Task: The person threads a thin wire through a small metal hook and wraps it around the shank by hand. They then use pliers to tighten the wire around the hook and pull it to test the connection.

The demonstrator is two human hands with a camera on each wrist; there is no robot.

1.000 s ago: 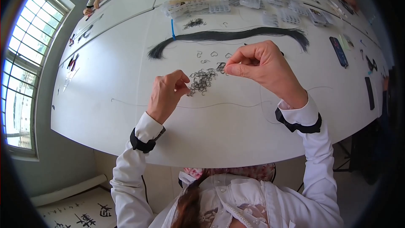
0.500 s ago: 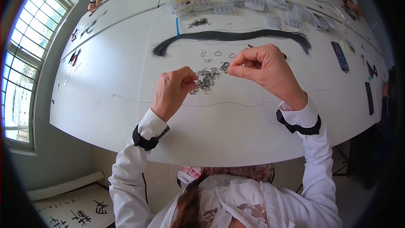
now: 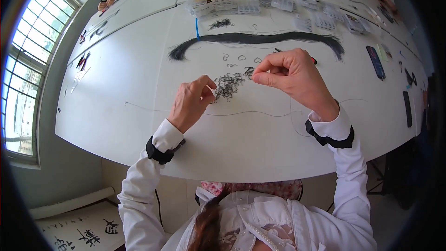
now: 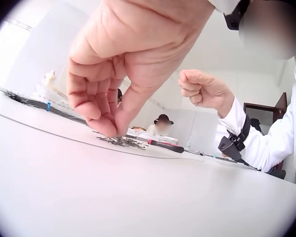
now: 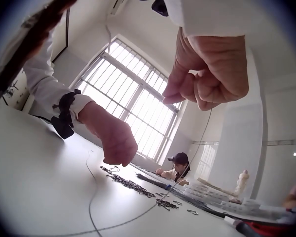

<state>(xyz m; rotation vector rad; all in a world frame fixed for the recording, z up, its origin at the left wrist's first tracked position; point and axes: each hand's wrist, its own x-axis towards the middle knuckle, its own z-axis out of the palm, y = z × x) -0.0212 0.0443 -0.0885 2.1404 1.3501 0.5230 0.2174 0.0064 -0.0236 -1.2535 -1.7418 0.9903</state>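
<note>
Over the pile of small bent dark wire pieces [image 3: 227,87], my left hand [image 3: 189,100] bends down at the pile's left edge. Its thumb and index fingertips come close together right at the pieces in the left wrist view; I cannot tell whether a piece is between them. My right hand [image 3: 292,72] is raised to the right of the pile, thumb against curled index finger. It pinches a long thin wire [image 5: 203,132], which hangs from the fingers in the right wrist view and runs down to the tabletop. Several heart-shaped pieces [image 3: 241,58] lie behind the pile.
A long bundle of black wires [image 3: 260,38], bound with a blue tie [image 3: 197,29], lies across the table. Behind are clear compartment boxes [image 3: 283,3] and another dark heap [image 3: 220,23]. Red-and-black handled pliers lie behind my right hand. A phone [image 3: 375,62] is at right. Other people sit across.
My left hand has shifted slightly right and forward along the pile's edge, then back a little. The right hand keeps its pinch and nearly its place. The whole view has tilted slightly.
</note>
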